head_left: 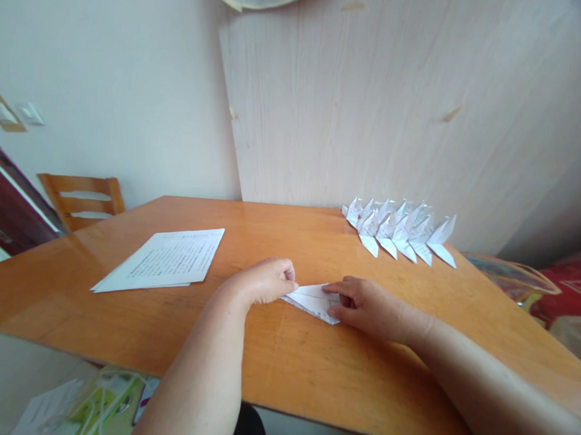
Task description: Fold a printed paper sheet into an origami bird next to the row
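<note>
A piece of white paper (pixel 314 301), folded into a narrow pointed shape, lies on the wooden table between my hands. My left hand (pixel 272 280) has its fingers curled, with thumb and forefinger closed at the paper's left tip. At the wider right end, my right hand (pixel 366 306) grips the paper, its forefinger on the far edge and its thumb on the near edge. Some faint print shows along the paper's near side. My right fingers cover part of that end.
Several folded white paper birds (pixel 402 230) stand in rows at the table's back right. A stack of printed sheets (pixel 169 259) lies on the left. The wooden table (pixel 288 367) meets the wall. Beyond it are a wooden chair (pixel 87 184) and a red bag (pixel 574 290).
</note>
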